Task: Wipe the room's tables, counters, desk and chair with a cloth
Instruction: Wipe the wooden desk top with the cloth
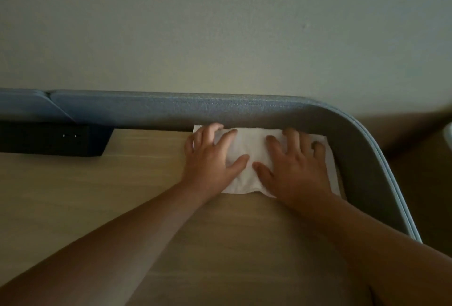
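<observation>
A white cloth (252, 149) lies flat on the light wooden desk (122, 183), in its far right corner against the padded grey-blue screen. My left hand (210, 156) presses on the cloth's left half with fingers spread. My right hand (297, 166) presses on the right half, fingers straight and reaching the base of the screen. Both forearms stretch across the desk from the near edge.
A grey-blue padded screen (220, 112) runs along the desk's back and curves down its right side. A black box (53, 138) sits at the back left under the screen. Behind is a plain pale wall (220, 24); brown floor shows at right.
</observation>
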